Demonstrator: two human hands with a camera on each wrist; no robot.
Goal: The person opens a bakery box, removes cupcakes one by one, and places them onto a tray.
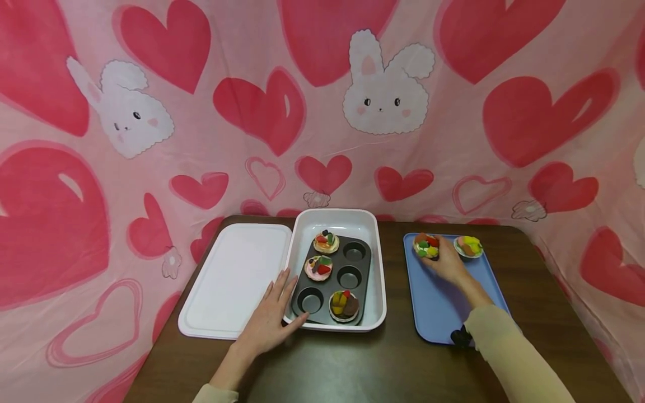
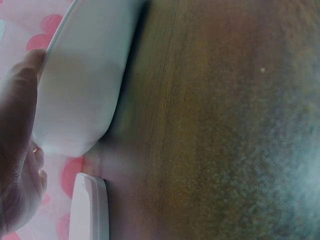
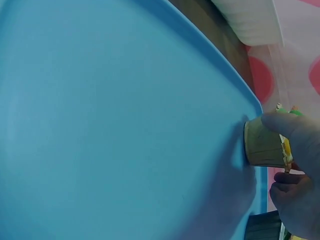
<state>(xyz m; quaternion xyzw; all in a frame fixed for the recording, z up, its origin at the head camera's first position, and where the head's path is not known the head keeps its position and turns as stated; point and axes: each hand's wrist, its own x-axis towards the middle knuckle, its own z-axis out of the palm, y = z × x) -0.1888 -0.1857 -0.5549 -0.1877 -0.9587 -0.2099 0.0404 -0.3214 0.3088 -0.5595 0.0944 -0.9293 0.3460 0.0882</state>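
Note:
In the head view my right hand [image 1: 448, 264] grips a toy cupcake [image 1: 425, 247] topped with red, green and yellow pieces, at the far left corner of the blue tray [image 1: 438, 313]. The right wrist view shows its pale cup [image 3: 264, 144] between thumb and fingers, low over the tray or on it; contact is hard to tell. Beside it is another cupcake [image 1: 469, 246] with pink, brown and yellow topping. My left hand [image 1: 269, 320], fingers straight, rests on the near left rim of the white container [image 1: 381, 280]. Inside is a dark muffin tin [image 1: 331, 284].
Three cupcakes sit in the tin: one at the far left [image 1: 326, 241], one at the middle left [image 1: 318, 268], one at the near right [image 1: 344, 306]. A white lid [image 1: 237, 280] lies left of the container. A small black object [image 1: 460, 336] is at the tray's near edge.

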